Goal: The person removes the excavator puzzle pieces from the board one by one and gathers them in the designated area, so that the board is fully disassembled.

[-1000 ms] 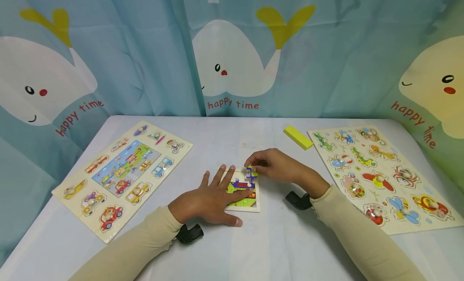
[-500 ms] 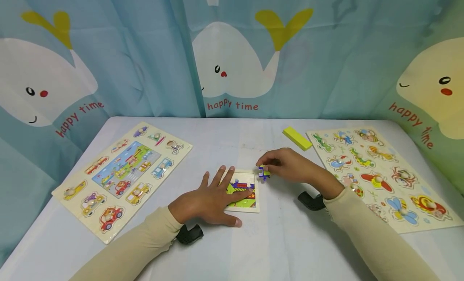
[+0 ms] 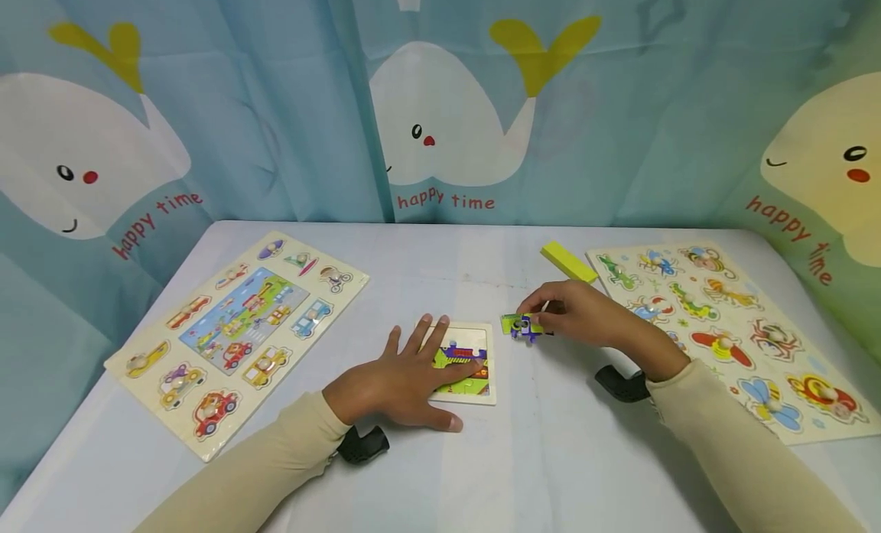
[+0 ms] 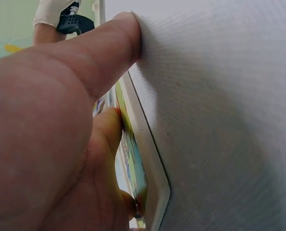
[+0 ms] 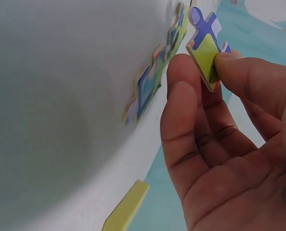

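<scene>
A small wooden jigsaw puzzle in a pale frame lies mid-table, its purple, green and red picture partly covered. My left hand rests over its left side with fingers spread; in the left wrist view the thumb touches the tabletop beside the frame's edge. Between thumb and fingertips my right hand pinches a purple and yellow-green jigsaw piece, to the right of the frame. Loose jigsaw pieces lie on the table under and beyond it, largely hidden from the head view.
A vehicle peg puzzle board lies at the left, an insect peg puzzle board at the right. Near the latter's corner lies a yellow block. A whale-print curtain hangs behind the table.
My right hand has carried the jigsaw piece rightward, from above the puzzle's upper right corner to the loose pieces beside the frame. The left hand has stayed in place.
</scene>
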The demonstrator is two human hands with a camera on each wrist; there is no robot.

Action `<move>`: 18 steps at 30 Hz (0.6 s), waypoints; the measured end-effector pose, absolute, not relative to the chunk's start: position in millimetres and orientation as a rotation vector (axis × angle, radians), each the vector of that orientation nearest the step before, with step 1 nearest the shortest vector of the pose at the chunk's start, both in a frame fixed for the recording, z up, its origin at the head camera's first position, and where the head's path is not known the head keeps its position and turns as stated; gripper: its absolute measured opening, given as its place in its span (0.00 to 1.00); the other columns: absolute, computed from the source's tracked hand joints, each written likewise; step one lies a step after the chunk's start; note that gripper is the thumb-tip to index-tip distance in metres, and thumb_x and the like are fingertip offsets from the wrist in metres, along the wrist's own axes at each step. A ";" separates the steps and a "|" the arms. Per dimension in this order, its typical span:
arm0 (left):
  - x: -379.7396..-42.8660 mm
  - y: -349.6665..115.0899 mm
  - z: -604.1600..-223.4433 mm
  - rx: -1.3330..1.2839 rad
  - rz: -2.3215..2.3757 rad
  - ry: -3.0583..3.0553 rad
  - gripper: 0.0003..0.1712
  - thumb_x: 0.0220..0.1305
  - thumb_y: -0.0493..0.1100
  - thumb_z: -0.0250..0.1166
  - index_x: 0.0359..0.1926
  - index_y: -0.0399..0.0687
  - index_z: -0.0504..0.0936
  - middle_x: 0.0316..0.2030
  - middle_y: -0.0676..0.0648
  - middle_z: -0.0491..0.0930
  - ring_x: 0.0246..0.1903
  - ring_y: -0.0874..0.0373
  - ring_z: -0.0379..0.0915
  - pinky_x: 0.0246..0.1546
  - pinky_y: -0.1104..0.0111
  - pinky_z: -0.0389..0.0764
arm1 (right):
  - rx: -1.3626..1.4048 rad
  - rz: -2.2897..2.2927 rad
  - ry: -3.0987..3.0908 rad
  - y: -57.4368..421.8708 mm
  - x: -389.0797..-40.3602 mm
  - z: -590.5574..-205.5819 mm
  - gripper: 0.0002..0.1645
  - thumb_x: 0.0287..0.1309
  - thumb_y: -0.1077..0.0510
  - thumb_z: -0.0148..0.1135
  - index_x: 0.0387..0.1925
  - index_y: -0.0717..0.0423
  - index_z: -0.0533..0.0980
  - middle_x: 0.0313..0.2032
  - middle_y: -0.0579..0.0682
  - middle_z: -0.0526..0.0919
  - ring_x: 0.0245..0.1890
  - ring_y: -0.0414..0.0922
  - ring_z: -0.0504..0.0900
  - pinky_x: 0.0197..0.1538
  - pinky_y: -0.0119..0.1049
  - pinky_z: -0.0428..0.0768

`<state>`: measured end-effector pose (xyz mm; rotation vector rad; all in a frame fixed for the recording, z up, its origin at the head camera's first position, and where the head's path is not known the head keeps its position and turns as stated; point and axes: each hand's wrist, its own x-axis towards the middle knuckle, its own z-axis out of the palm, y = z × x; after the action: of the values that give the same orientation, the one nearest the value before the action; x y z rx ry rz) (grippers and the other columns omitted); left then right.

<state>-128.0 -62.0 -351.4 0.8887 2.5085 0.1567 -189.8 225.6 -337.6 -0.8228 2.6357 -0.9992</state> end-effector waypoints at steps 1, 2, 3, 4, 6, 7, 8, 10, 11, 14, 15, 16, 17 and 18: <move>-127.9 -62.3 -351.5 0.889 0.157 2.510 0.45 0.59 0.71 0.60 0.74 0.79 0.53 0.76 0.42 0.27 0.72 0.42 0.17 0.64 0.37 0.33 | -0.827 -0.998 2.642 227.8 -189.5 -337.7 0.13 0.60 0.72 0.60 0.43 0.58 0.83 0.41 0.48 0.84 0.33 0.42 0.78 0.35 0.33 0.77; -127.6 -62.3 -351.5 0.889 0.159 2.510 0.45 0.59 0.71 0.60 0.74 0.78 0.53 0.76 0.42 0.27 0.72 0.42 0.17 0.64 0.37 0.33 | -0.832 -0.992 2.650 229.8 -189.3 -337.7 0.13 0.60 0.72 0.60 0.43 0.58 0.84 0.41 0.47 0.84 0.34 0.43 0.78 0.36 0.33 0.77; -127.5 -62.4 -351.7 0.889 0.160 2.511 0.45 0.59 0.71 0.60 0.74 0.79 0.53 0.76 0.42 0.27 0.72 0.42 0.17 0.64 0.37 0.33 | -0.833 -0.990 2.656 231.8 -189.0 -337.7 0.13 0.60 0.71 0.61 0.43 0.58 0.84 0.41 0.47 0.84 0.34 0.42 0.78 0.36 0.32 0.77; -127.5 -62.4 -351.8 0.887 0.159 2.512 0.45 0.58 0.71 0.60 0.74 0.79 0.53 0.76 0.42 0.26 0.72 0.42 0.17 0.64 0.37 0.33 | -0.835 -0.990 2.658 233.5 -188.9 -337.3 0.13 0.60 0.71 0.61 0.43 0.58 0.84 0.41 0.47 0.84 0.33 0.42 0.78 0.36 0.32 0.76; -127.7 -62.1 -352.3 0.884 0.155 2.514 0.45 0.58 0.71 0.60 0.74 0.80 0.53 0.76 0.42 0.26 0.72 0.42 0.17 0.64 0.37 0.33 | -0.841 -0.997 2.657 236.6 -188.9 -337.4 0.13 0.59 0.71 0.61 0.42 0.58 0.84 0.40 0.46 0.84 0.32 0.41 0.77 0.35 0.32 0.76; -127.8 -61.8 -352.6 0.881 0.151 2.515 0.45 0.58 0.72 0.60 0.74 0.80 0.53 0.76 0.42 0.26 0.72 0.43 0.17 0.64 0.37 0.33 | -0.844 -0.999 2.657 238.0 -188.9 -337.3 0.12 0.59 0.71 0.62 0.42 0.58 0.84 0.39 0.47 0.84 0.31 0.41 0.76 0.34 0.32 0.75; -127.9 -61.7 -353.1 0.880 0.150 2.516 0.45 0.58 0.72 0.60 0.73 0.81 0.53 0.76 0.42 0.27 0.72 0.43 0.17 0.64 0.37 0.33 | -0.849 -0.997 2.662 239.2 -188.9 -337.4 0.13 0.59 0.72 0.62 0.42 0.58 0.84 0.39 0.46 0.84 0.31 0.41 0.76 0.34 0.31 0.75; -128.2 -61.6 -354.0 0.878 0.147 2.518 0.45 0.57 0.72 0.60 0.73 0.81 0.53 0.76 0.42 0.26 0.72 0.43 0.17 0.64 0.37 0.33 | -0.856 -0.987 2.672 242.0 -189.0 -337.3 0.13 0.58 0.72 0.62 0.42 0.58 0.84 0.38 0.46 0.84 0.29 0.40 0.75 0.32 0.31 0.74; -128.3 -61.6 -354.3 0.878 0.146 2.519 0.45 0.57 0.72 0.60 0.73 0.81 0.52 0.76 0.42 0.27 0.73 0.43 0.17 0.64 0.37 0.33 | -0.860 -0.982 2.676 243.5 -189.1 -337.3 0.13 0.58 0.72 0.62 0.42 0.58 0.84 0.37 0.46 0.83 0.29 0.40 0.74 0.32 0.32 0.74; -128.2 -61.7 -354.8 0.878 0.149 2.519 0.45 0.58 0.72 0.60 0.73 0.81 0.52 0.76 0.42 0.26 0.73 0.43 0.17 0.64 0.37 0.33 | -0.858 -0.952 2.692 248.8 -189.3 -336.3 0.14 0.58 0.73 0.62 0.42 0.57 0.85 0.37 0.46 0.83 0.29 0.40 0.73 0.32 0.31 0.73; -128.1 -61.7 -354.7 0.878 0.149 2.519 0.45 0.58 0.71 0.60 0.74 0.81 0.52 0.76 0.43 0.26 0.72 0.43 0.16 0.64 0.37 0.33 | -0.853 -0.946 2.691 250.6 -189.4 -335.8 0.14 0.58 0.72 0.62 0.42 0.57 0.84 0.37 0.46 0.83 0.28 0.40 0.73 0.31 0.32 0.72; -128.0 -61.8 -354.4 0.879 0.150 2.519 0.45 0.58 0.71 0.60 0.74 0.81 0.52 0.76 0.43 0.26 0.73 0.43 0.16 0.64 0.37 0.33 | -0.848 -0.943 2.688 252.5 -189.4 -335.2 0.14 0.58 0.72 0.62 0.43 0.57 0.84 0.37 0.46 0.83 0.28 0.40 0.73 0.31 0.32 0.72; -127.9 -61.9 -354.2 0.878 0.151 2.519 0.45 0.58 0.71 0.60 0.73 0.81 0.52 0.76 0.43 0.26 0.73 0.43 0.16 0.64 0.37 0.33 | -0.843 -0.947 2.677 254.3 -189.4 -334.8 0.14 0.58 0.72 0.62 0.43 0.58 0.84 0.37 0.47 0.83 0.28 0.40 0.74 0.31 0.32 0.72; -127.7 -62.1 -353.9 0.877 0.153 2.518 0.45 0.58 0.71 0.60 0.74 0.81 0.52 0.76 0.43 0.26 0.72 0.43 0.16 0.64 0.37 0.33 | -0.833 -0.946 2.670 256.2 -189.5 -334.1 0.14 0.58 0.71 0.62 0.43 0.58 0.84 0.38 0.46 0.83 0.28 0.39 0.74 0.31 0.32 0.73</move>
<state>-127.7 -62.1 -353.9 0.8772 2.5180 0.1530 -189.5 256.2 -334.1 -0.8330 2.6696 -0.9460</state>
